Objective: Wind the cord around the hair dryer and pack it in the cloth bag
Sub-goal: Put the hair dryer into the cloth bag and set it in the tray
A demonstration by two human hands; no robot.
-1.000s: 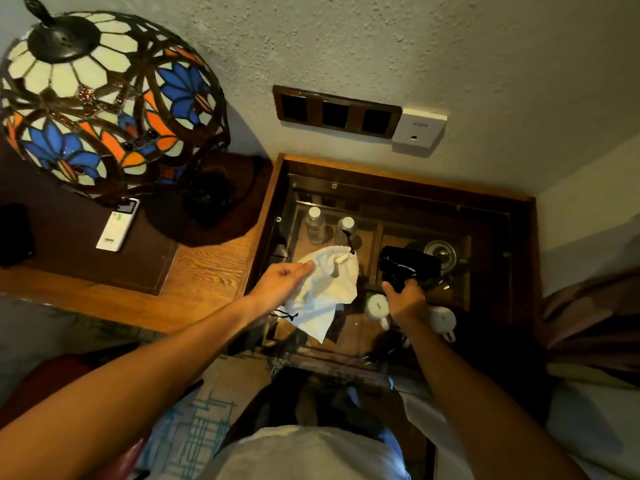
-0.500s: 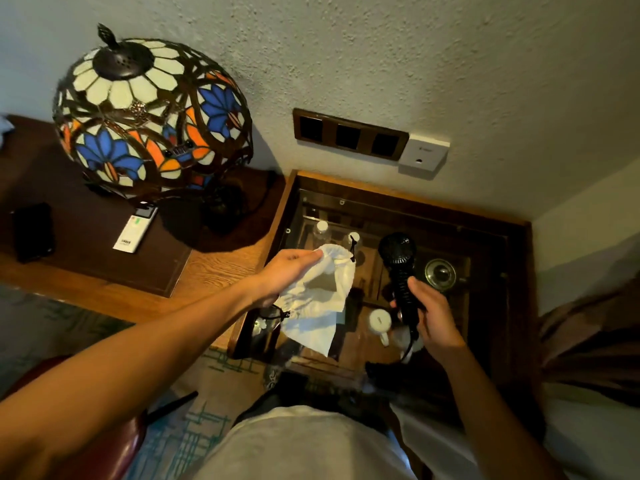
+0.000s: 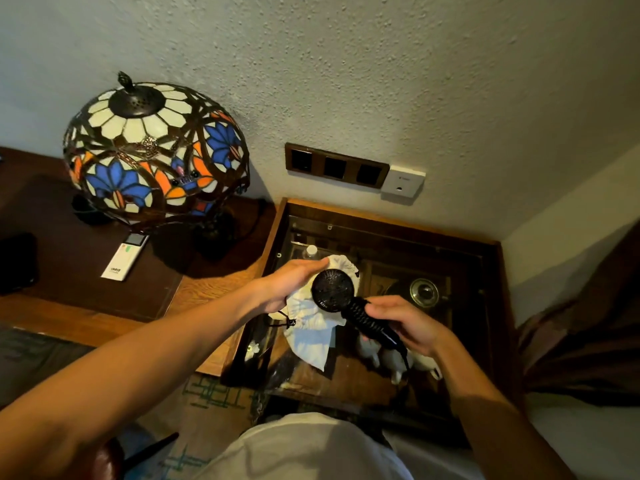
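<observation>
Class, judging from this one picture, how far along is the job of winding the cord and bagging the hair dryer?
Done: the cord looks coiled around the hair dryer handle. In hand: the right hand holds the handle, head toward the cloth bag held by the left hand. Left: the dryer is not yet inside.

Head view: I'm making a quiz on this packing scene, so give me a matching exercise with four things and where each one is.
Things:
1. black hair dryer
2. white cloth bag
3. white remote control
4. stained-glass lamp

Places:
A. lying on the dark desk mat under the lamp shade
B. handle in the right hand
C. standing on the wooden desk by the wall
D. hanging from the left hand

Pairs: 1-B, 2-D, 3-A, 4-C
</observation>
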